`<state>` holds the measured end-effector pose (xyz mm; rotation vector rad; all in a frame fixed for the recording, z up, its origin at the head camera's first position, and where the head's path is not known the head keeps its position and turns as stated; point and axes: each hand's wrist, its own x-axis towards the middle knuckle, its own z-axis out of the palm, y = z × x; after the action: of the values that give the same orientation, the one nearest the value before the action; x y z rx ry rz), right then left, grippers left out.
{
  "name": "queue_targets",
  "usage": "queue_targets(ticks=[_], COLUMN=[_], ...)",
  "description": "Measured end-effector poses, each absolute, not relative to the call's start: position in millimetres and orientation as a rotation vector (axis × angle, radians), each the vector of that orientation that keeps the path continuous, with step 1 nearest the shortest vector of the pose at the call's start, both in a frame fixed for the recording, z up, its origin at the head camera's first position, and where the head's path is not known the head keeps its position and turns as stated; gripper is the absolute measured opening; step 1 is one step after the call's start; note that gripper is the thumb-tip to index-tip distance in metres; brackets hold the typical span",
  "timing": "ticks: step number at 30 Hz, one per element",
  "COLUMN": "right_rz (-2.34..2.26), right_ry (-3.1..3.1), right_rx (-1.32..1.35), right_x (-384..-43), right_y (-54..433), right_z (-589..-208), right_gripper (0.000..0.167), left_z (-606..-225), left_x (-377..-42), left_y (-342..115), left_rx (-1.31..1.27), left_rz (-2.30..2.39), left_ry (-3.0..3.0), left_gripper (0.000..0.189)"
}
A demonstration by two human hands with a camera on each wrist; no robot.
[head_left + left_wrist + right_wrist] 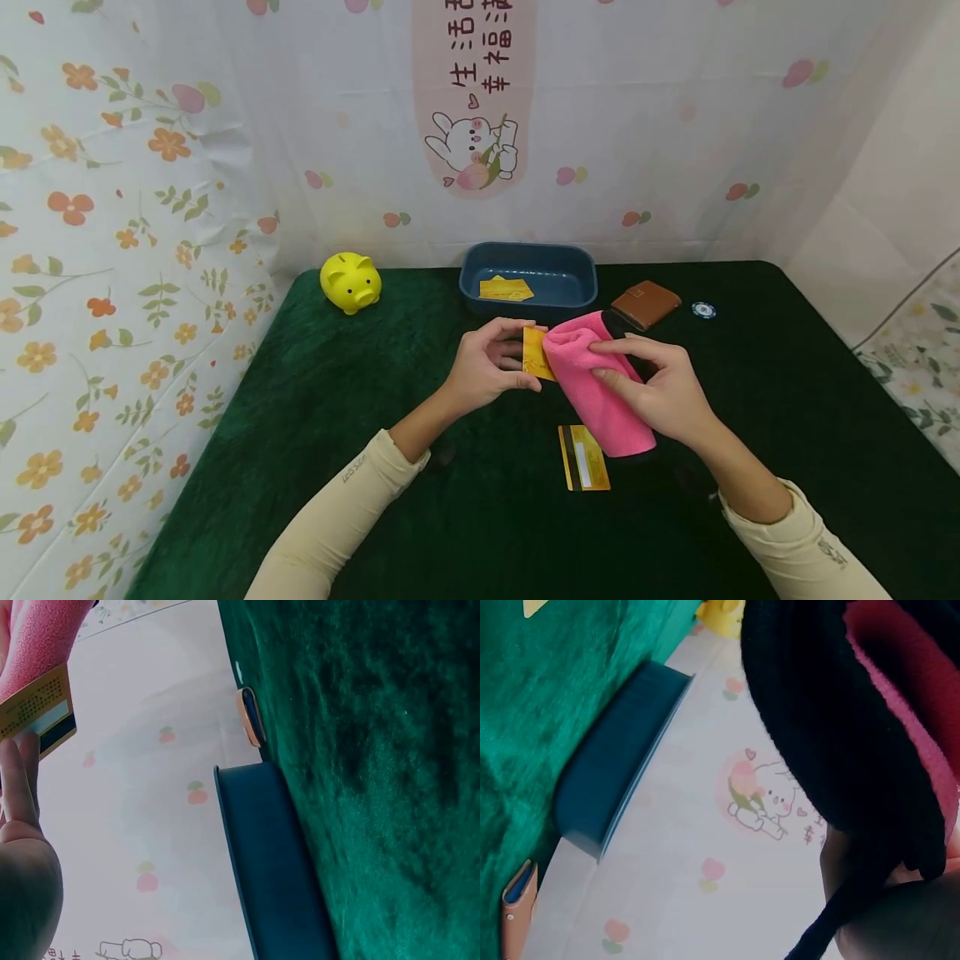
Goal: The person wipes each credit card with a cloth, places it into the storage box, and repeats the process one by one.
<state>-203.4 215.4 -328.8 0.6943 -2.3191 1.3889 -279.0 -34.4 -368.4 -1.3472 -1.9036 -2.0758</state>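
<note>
My left hand pinches a gold card by its edges, raised over the table. In the left wrist view the card shows a dark stripe and a pale strip. My right hand grips a folded pink cloth with black edging, and the cloth's folded end meets the card. Seen from the right wrist, the black side of the cloth fills much of the upper right and hides most of that hand. Another gold card lies on the table just below the cloth, stripe side up.
A blue bin at the back of the green-covered table holds gold cards. To its right are a brown wallet and a poker chip. A yellow piggy bank stands at the back left, near the patterned curtain.
</note>
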Motion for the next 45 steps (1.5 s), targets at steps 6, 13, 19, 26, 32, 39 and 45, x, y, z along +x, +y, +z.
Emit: queue_targets(ticks=[6,13,19,26,32,39,45], right_rz=[1.392,1.374,1.409,1.408,1.388,1.374,1.369], right_ry=[-2.325,-2.309,-2.280,-2.268,-2.273,-2.275,-2.271], right_rx=[0.702,0.783,0.827,0.871,0.933,0.994,1.016], right_x=[-206.0,-209.2,-210.0,-209.5,-208.8,-209.0,-207.3], right_y=[213.7,211.2,209.5,208.8,210.6,212.3,213.7], right_z=[-327.4,-323.9,-323.0,-325.9,-327.7,-328.1,-328.9], right_gripper=[0.033,0.033,0.033,0.034,0.035,0.037,0.036], left_z=[-366.0,-363.3,-362.1,-362.7,-362.5,-361.2,-358.4], left_x=[-278.0,-275.5,-275.2,-273.4,-273.7,-273.9,-274.0], left_y=[-33.3,-30.7,-29.0,-29.8,-29.5,-32.2,-35.5], left_rx=[-1.283,-1.239,-1.209,-1.201,-1.172,-1.177,-1.179], left_rz=[-2.131,-2.151,-2.143,-2.149,-2.136,-2.140,-2.162], left_ry=[-1.947,-1.982,-2.009,-2.007,-2.005,-1.949,-1.888], left_gripper=[0.079,0.080,0.076,0.073,0.069,0.078,0.082])
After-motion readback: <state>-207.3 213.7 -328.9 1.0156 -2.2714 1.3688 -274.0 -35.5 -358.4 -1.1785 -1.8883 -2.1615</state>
